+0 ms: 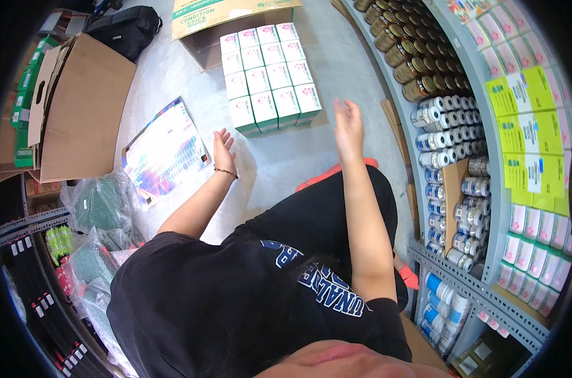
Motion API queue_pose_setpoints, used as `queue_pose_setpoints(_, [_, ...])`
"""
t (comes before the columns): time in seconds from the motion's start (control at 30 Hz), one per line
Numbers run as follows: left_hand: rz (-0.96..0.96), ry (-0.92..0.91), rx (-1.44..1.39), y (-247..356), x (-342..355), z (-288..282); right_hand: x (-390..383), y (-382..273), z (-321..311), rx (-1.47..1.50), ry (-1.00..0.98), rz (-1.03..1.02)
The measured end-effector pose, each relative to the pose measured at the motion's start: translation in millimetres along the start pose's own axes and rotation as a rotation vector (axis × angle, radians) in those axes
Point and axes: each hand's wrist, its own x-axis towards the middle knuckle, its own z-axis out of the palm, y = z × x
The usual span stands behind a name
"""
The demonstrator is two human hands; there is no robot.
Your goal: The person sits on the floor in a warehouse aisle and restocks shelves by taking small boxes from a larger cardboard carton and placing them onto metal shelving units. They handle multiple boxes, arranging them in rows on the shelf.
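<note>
A block of small white-topped boxes with green sides [264,79] stands on the floor in front of me, packed in tight rows. My left hand [223,153] is held in the air near the block's front left corner, fingers stretched out and nothing in them. On the other side, my right hand [349,133] is raised off the front right corner, also empty, its fingertips a little blurred. Neither hand appears to touch the boxes. Directly behind the block lies a large cardboard carton [201,50], its open side facing the boxes.
A colourful printed sheet [166,151] lies on the floor to the left, near a big brown carton [87,107] and plastic-wrapped green bundles [100,205]. Beyond is a black backpack [123,31]. Metal shelving [487,239] along the right holds jars [418,66], white bottles [446,120] and yellow-green boxes [528,132].
</note>
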Motion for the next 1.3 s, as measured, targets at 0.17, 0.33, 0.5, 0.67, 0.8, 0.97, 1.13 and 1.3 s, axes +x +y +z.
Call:
queue_pose_setpoints(0.17, [-0.480,-0.046,-0.219,47,-19,48,75,48,48,-0.337,-0.150,0.050])
queue_pose_setpoints(0.33, [-0.713,-0.308,-0.605,37,-13,45,62,42,48,-0.416,-0.327,0.004])
queue_pose_setpoints(0.5, [-0.760,-0.527,-0.832,24,-29,43,56,52,33,-0.323,-0.433,-0.026])
queue_pose_setpoints(0.67, [-0.734,-0.785,-1.033,1,-29,12,20,58,22,-0.316,-0.553,-0.060])
queue_pose_setpoints(0.8, [-0.741,-0.829,-0.930,10,-60,-22,-37,72,3,-0.160,-0.451,-0.275])
queue_pose_setpoints(0.97, [-0.521,-1.369,-0.582,62,-105,-41,-170,-7,-66,-0.207,-0.244,-0.390])
queue_pose_setpoints(1.13, [-0.527,-1.759,-0.313,126,-154,54,-269,-13,-126,-0.159,0.253,-0.711])
queue_pose_setpoints(1.3, [-0.564,-2.061,-0.035,151,-254,161,-337,7,-191,-0.120,0.721,-0.998])
